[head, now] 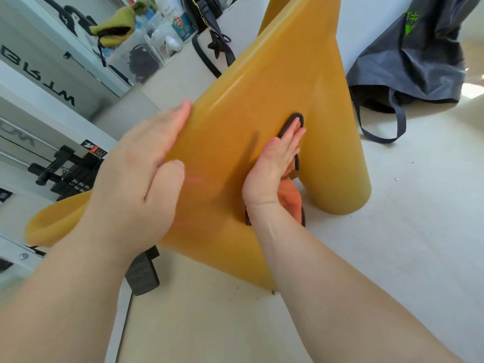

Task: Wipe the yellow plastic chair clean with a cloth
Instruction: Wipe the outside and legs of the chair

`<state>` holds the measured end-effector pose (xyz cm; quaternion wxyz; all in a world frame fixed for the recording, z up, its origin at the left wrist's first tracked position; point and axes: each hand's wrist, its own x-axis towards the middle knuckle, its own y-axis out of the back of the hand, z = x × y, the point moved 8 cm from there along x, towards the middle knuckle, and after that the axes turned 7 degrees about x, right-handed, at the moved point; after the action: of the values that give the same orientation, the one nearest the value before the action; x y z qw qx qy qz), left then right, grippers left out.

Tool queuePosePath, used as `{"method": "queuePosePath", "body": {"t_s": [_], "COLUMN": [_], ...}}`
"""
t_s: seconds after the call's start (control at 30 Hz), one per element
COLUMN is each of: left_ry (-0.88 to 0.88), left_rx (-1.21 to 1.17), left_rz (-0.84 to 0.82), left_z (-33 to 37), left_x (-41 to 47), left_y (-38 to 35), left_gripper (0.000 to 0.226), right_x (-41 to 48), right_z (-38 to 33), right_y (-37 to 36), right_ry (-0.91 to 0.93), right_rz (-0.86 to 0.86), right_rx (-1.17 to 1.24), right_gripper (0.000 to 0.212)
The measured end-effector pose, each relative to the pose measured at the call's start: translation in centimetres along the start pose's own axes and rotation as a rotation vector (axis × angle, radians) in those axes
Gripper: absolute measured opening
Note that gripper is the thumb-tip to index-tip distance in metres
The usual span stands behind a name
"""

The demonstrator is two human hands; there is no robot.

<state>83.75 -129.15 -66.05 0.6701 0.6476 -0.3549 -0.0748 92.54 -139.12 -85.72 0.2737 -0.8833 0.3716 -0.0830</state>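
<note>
The yellow plastic chair (267,82) fills the middle of the head view, its thick rounded legs standing on the pale floor. My right hand (272,171) lies flat with straight fingers on an orange cloth with a dark hem (289,199), pressing it against the chair's surface between two legs. The cloth is mostly hidden under the hand; its hem shows above the fingertips and below the wrist. My left hand (141,179) rests on the chair's left edge, fingers extended along the rim and thumb on the front face.
A grey fabric bag (411,56) with long handles lies on the floor at the right. At the left stand white shelves (52,82) holding a clear box, bottles and black straps. A dark block (142,273) sits on the floor under the chair.
</note>
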Motion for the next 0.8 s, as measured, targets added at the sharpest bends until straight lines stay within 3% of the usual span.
{"method": "queuePosePath", "body": {"t_s": [0.1,0.17,0.27,0.33,0.47,0.6,0.7,0.8], "left_ry": [0.051,0.062,0.059,0.054,0.061,0.079,0.084,0.107], "left_rx": [0.038,0.081,0.13,0.125,0.069,0.035,0.015,0.024], "left_rz": [-0.011,0.001,0.075,0.113,0.158,0.167,0.197,0.238], "left_z": [-1.6,-2.6,-3.6,-4.1,-5.0,-6.0,-6.2,-6.1], "left_x": [-2.6,-3.8,-5.1,-5.8,-7.2,-8.5,-8.4,-8.5], "left_y": [0.2,0.2,0.2,0.2,0.5,0.6,0.6,0.3], "left_gripper": [0.07,0.073,0.075,0.074,0.074,0.072,0.072,0.072], "right_x": [-1.3,-4.6,-11.3,-13.7,-8.7,-3.6,-5.7,-12.0], "right_z": [3.3,4.2,2.5,-0.5,-5.3,-4.8,-2.1,0.9], "right_y": [0.1,-0.4,-3.2,-4.6,-4.0,-2.2,-3.0,-4.5], "right_ry": [-0.286,-0.335,-0.088,0.071,0.286,0.292,0.086,0.003], "right_rz": [0.006,-0.053,-0.35,-0.485,-0.283,-0.106,-0.116,-0.332], "right_rx": [0.093,0.015,-0.161,-0.143,-0.138,-0.092,-0.064,-0.204], "right_gripper": [0.093,0.08,0.092,0.096,0.081,0.098,0.094,0.091]}}
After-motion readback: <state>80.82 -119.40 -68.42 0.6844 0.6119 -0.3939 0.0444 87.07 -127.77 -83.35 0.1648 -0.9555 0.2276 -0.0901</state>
